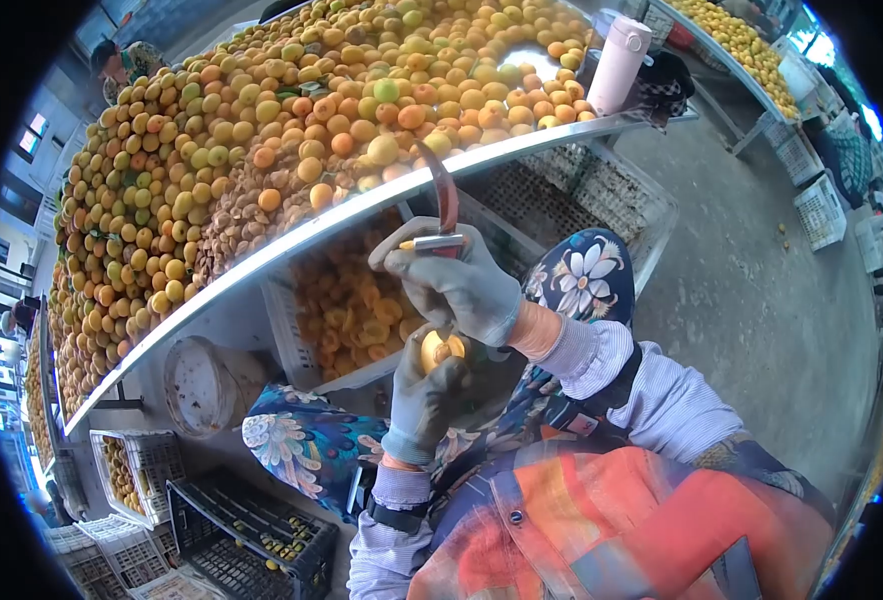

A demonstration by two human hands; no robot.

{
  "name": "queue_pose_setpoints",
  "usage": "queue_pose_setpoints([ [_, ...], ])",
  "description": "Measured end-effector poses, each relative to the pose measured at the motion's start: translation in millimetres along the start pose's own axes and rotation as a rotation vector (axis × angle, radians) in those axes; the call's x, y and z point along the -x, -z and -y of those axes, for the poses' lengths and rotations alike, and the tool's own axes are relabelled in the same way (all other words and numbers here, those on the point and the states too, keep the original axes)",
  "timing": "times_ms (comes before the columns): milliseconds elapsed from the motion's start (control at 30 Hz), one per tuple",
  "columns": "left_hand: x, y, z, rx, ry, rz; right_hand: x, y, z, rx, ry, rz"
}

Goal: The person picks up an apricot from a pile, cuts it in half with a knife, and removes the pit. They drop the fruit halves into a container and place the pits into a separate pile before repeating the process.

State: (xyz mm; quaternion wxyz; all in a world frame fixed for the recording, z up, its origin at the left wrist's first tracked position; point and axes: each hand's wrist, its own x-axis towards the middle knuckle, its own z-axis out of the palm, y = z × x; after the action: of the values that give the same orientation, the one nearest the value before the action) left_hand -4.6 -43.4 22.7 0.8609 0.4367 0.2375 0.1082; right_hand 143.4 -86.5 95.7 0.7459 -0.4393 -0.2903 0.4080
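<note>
Orange-yellow apricot [441, 349] in gloved left hand [423, 395]

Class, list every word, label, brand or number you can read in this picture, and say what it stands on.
None can be read.
bottle: no label shows.
knife in the right hand: no mark shows.
apricot in the left hand: bare.
crate: no print legible.

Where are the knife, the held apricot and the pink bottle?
knife [445, 205], head view, on the curved blade above the glove.
apricot [439, 349], head view, on its exposed top between the gloved fingers.
pink bottle [619, 62], head view, mid-body.
</note>
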Motion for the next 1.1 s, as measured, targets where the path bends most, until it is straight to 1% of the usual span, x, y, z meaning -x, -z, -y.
queue_pose_setpoints([
  [33, 1, 1, 2, -0.001, 0.000, 0.007, 0, 1, -1, -0.027, 0.017, 0.060],
  [67, 0, 2, 3, -0.002, -0.002, 0.015, 1, 0, 1, -0.028, 0.018, 0.058],
  [133, -5, 8, 8, -0.062, -0.017, 0.045, 3, -3, 5, 0.041, -0.108, 0.059],
  [167, -7, 10, 10, -0.120, -0.031, 0.075, 2, -1, 1, 0.040, -0.107, 0.057],
  [200, -7, 9, 12, -0.120, -0.029, 0.076, -1, 4, -6, 0.013, -0.041, 0.045],
  [233, -6, 4, 10, -0.111, -0.032, 0.029, -2, 6, -9, -0.014, 0.023, 0.032],
  [267, -5, 1, 9, -0.102, -0.035, -0.019, -3, 7, -11, -0.015, 0.023, 0.031],
  [300, -5, 2, 10, -0.103, -0.034, -0.020, -4, 8, -10, -0.084, -0.080, -0.023],
  [333, -4, 4, 13, -0.187, -0.053, -0.005, -5, 10, -11, -0.154, -0.184, -0.078],
  [367, -3, 4, 13, -0.271, -0.071, 0.013, -7, 18, -18, -0.246, -0.224, -0.062],
  [400, -4, 4, 13, -0.271, -0.068, 0.015, -7, 23, -23, -0.247, -0.224, -0.066],
  [467, -4, 0, 7, -0.293, -0.038, 0.005, -7, 26, -24, -0.383, -0.217, -0.240],
  [500, -4, -2, 8, -0.292, -0.039, 0.004, -2, 22, -26, -0.310, -0.175, -0.286],
  [533, -5, -5, 12, -0.349, -0.082, -0.028, 0, 19, -25, -0.312, -0.173, -0.284],
  [567, -5, -6, 17, -0.407, -0.120, -0.058, 3, 17, -25, -0.252, -0.146, -0.227],
  [600, -8, 3, 30, -0.408, -0.111, -0.053, 8, 17, -26, -0.191, -0.121, -0.175],
  [633, -15, 16, 48, -0.523, -0.262, -0.021, 8, 20, -38, 0.008, 0.102, -0.065],
  [667, -19, 19, 52, -0.638, -0.416, 0.013, 11, 11, -27, 0.034, -0.093, -0.056],
  [700, -17, 20, 56, -0.640, -0.414, 0.017, 8, 10, -33, -0.039, -0.113, -0.030],
  [733, -14, 14, 51, -0.622, -0.395, 0.017, 5, 9, -37, -0.111, -0.132, -0.004],
  [767, -11, 8, 45, -0.603, -0.376, 0.017, 3, 14, -35, -0.112, -0.128, -0.006],
  [800, -9, 4, 40, -0.604, -0.378, 0.017, -1, 23, -28, -0.145, -0.281, -0.025],
  [833, -7, 0, 35, -0.536, -0.273, 0.035, -3, 29, -24, -0.178, -0.436, -0.042],
  [867, -5, -4, 30, -0.468, -0.167, 0.054, -3, 32, -24, -0.179, -0.436, -0.040],
  [900, -3, -9, 23, -0.469, -0.167, 0.055, -3, 37, -28, -0.246, -0.483, -0.054],
  [933, -1, -13, 16, -0.405, -0.049, 0.035, -4, 43, -33, -0.313, -0.531, -0.069],
  [967, 0, -16, 13, -0.340, 0.074, 0.016, -6, 49, -44, -0.364, -0.549, -0.147],
  [1000, 1, -18, 12, -0.342, 0.080, 0.016, -5, 56, -51, -0.368, -0.550, -0.151],
  [1100, -1, -21, 10, -0.274, 0.102, 0.029, -4, 64, -50, -0.534, -0.585, -0.209],
])
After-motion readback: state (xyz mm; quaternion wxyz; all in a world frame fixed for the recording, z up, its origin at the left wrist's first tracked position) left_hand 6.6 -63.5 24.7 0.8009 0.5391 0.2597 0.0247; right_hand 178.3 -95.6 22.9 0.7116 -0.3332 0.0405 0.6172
